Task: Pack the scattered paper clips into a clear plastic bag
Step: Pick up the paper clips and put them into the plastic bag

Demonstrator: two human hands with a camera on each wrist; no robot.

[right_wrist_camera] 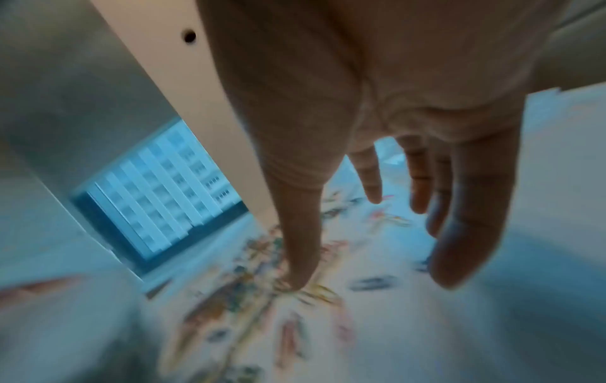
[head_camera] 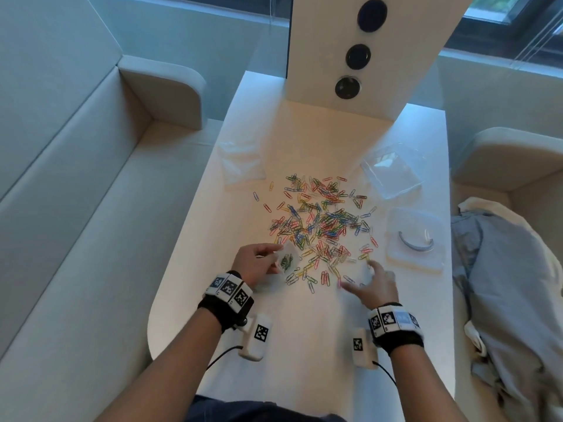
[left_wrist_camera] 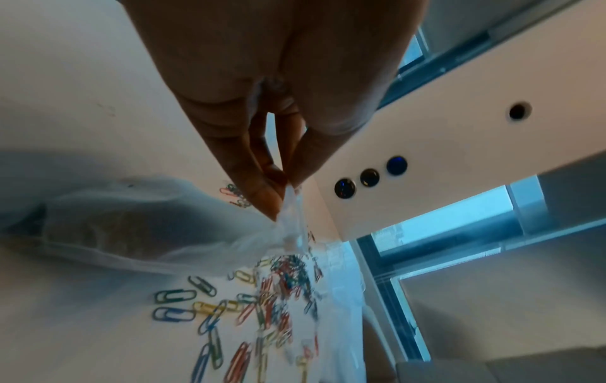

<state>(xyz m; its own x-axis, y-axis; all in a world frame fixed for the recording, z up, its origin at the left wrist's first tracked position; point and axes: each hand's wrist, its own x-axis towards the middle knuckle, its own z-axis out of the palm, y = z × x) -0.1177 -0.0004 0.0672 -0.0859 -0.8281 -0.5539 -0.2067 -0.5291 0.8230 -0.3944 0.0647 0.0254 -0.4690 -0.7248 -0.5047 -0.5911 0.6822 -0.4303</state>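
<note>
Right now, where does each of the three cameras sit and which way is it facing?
Head: worn above, looking down at the table; both forearms, left hand, right hand.
Left wrist: along the left hand to its fingers pinching the clear bag.
Right wrist: along the spread right hand, blurred.
All three share the paper clips; also the white panel.

White surface with rounded near corners. At its far end stands a white upright panel bearing three dark round openings in a line. A clear square lid with a curved handle lies flat near the right edge. Cushioned bench seating runs along the left. Crumpled blue-grey and cream cloth lies on the seat at right. Window behind the panel.
</note>
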